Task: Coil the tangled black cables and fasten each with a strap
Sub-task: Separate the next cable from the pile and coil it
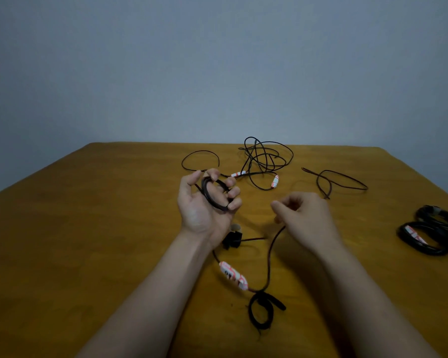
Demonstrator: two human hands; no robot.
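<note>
Our left hand [204,205], with curled fingers [233,192], holds a small black cable coil [214,196] above the wooden table [88,228]. Our right hand [305,215] grips its trailing strand [270,250]. The red-and-white label [233,275] carries unreadable print. A strap [260,310] lies nearest us.

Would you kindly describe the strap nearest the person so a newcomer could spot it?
On the wooden table, look at the middle of the side nearest the person. Just below the white-and-red label lies the strap, a flat, wide black band curled into a loop, unlike the thin cables nearby.
</note>
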